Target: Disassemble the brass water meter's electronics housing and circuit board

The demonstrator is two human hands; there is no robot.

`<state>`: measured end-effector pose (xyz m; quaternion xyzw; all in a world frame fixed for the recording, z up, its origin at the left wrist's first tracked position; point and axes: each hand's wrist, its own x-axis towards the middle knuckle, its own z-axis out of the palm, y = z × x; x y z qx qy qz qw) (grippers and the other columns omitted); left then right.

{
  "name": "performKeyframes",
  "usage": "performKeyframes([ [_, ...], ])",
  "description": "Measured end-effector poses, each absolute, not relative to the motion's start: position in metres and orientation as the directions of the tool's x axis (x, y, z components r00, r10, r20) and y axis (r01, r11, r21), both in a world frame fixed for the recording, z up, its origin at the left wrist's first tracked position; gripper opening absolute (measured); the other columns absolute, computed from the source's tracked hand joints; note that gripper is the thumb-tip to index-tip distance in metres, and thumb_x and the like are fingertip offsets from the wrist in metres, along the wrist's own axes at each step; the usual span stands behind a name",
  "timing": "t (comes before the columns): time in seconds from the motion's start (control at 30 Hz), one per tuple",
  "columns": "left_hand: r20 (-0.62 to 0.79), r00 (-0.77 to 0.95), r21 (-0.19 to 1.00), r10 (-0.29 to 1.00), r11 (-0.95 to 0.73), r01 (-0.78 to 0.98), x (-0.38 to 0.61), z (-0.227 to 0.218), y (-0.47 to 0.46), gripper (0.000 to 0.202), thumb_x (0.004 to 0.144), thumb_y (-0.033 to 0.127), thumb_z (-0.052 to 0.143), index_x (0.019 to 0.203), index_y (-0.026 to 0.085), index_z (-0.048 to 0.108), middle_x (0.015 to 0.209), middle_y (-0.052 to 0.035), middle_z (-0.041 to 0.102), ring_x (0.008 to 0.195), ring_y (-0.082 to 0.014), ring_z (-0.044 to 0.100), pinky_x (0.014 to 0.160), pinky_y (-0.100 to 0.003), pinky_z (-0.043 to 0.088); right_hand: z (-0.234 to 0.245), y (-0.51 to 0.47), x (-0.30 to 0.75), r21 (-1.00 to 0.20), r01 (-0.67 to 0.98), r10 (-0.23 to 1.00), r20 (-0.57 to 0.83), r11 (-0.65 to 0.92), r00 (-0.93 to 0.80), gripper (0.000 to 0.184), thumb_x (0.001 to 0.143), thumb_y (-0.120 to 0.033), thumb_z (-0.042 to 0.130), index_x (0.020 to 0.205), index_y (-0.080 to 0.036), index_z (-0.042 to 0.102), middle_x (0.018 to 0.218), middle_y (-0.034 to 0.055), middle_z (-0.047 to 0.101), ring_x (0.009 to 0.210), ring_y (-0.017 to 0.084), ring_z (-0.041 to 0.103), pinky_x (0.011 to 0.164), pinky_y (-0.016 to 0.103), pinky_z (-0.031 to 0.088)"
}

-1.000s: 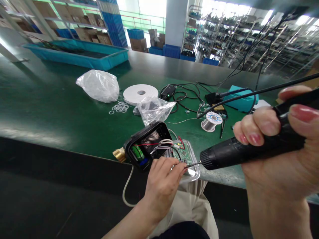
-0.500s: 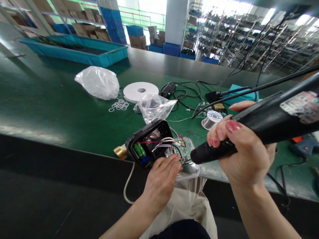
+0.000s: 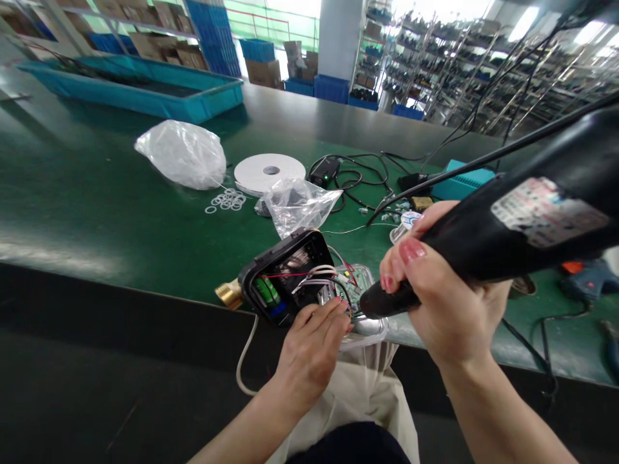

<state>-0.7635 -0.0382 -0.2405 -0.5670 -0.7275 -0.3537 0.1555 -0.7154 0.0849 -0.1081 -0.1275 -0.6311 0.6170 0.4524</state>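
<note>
An opened black device housing (image 3: 283, 274) with green cells, red and white wires and a brass fitting (image 3: 227, 294) lies at the table's near edge. Beside it sits its clear cover with a circuit board (image 3: 360, 293). My left hand (image 3: 312, 351) rests its fingertips on the board and wires, fingers pinched together; what they press is hidden. My right hand (image 3: 447, 296) is wrapped round a black electric screwdriver (image 3: 493, 222), whose tip points down onto the board beside my left fingers.
Further back on the green table (image 3: 97, 212) lie a white plastic bag (image 3: 181, 154), loose white rings (image 3: 225, 201), a white tape roll (image 3: 268, 173), a clear bag (image 3: 300, 205), tangled cables (image 3: 360, 177), a teal soldering station (image 3: 459, 183) and a teal tray (image 3: 135, 96). A blue drill (image 3: 587, 283) lies at right.
My right hand has brought the screwdriver in toward the board, its nose now close over the cover. The left hand has stayed on the wires and board.
</note>
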Motion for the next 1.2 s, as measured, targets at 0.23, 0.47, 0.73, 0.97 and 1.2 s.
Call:
performKeyframes([
  [0.23, 0.625, -0.271, 0.334, 0.732, 0.064, 0.941, -0.765, -0.234, -0.04, 0.017, 0.09, 0.006, 0.046, 0.097, 0.012, 0.059, 0.102, -0.0087, 0.069, 0.103, -0.0215, 0.062, 0.087, -0.037, 0.049, -0.1, 0.082, -0.717, -0.897, -0.393, 0.706, 0.412, 0.203, -0.576, 0.016, 0.066, -0.019, 0.068, 0.076, -0.022, 0.055, 0.056, -0.0061, 0.05, 0.046, 0.011, 0.048, 0.044, 0.027, 0.042],
  [0.47, 0.632, -0.305, 0.431, 0.713, 0.003, 0.902, -0.768, -0.233, -0.042, 0.018, 0.09, 0.008, 0.049, 0.104, 0.013, 0.059, 0.109, -0.0093, 0.065, 0.108, -0.0193, 0.059, 0.092, -0.035, 0.052, -0.104, 0.088, -0.712, -0.888, -0.432, 0.687, 0.412, 0.157, -0.598, 0.017, 0.072, -0.023, 0.068, 0.082, -0.022, 0.054, 0.052, -0.007, 0.05, 0.041, 0.01, 0.046, 0.043, 0.027, 0.04],
  [0.73, 0.622, -0.387, 0.495, 0.68, 0.041, 0.868, -0.761, -0.215, -0.042, 0.017, 0.089, 0.01, 0.052, 0.1, 0.016, 0.063, 0.091, -0.0063, 0.06, 0.083, -0.0155, 0.056, 0.07, -0.027, 0.051, -0.102, 0.103, -0.704, -0.846, -0.53, 0.686, 0.417, 0.054, -0.596, 0.014, 0.076, -0.022, 0.065, 0.085, -0.022, 0.054, 0.051, -0.0072, 0.049, 0.041, 0.009, 0.045, 0.043, 0.025, 0.038],
  [0.97, 0.607, -0.34, 0.383, 0.718, 0.11, 0.917, -0.764, -0.213, -0.034, 0.015, 0.09, 0.016, 0.052, 0.101, 0.015, 0.063, 0.082, -0.0044, 0.057, 0.074, -0.0157, 0.048, 0.064, -0.028, 0.043, -0.089, 0.119, -0.695, -0.836, -0.54, 0.726, 0.43, 0.096, -0.536, 0.01, 0.076, -0.021, 0.058, 0.084, -0.022, 0.053, 0.052, -0.0075, 0.047, 0.04, 0.008, 0.045, 0.042, 0.024, 0.037],
  [1.2, 0.383, -0.095, 0.028, 0.919, 0.091, 0.995, -0.771, -0.192, -0.023, 0.005, 0.082, 0.013, 0.061, 0.085, 0.015, 0.064, 0.078, -0.0047, 0.055, 0.072, -0.0209, 0.045, 0.063, -0.035, 0.036, -0.079, 0.152, -0.692, -0.874, -0.457, 0.731, 0.417, 0.162, -0.54, 0.008, 0.075, -0.021, 0.059, 0.083, -0.02, 0.057, 0.05, -0.0064, 0.048, 0.04, 0.008, 0.044, 0.041, 0.024, 0.038],
])
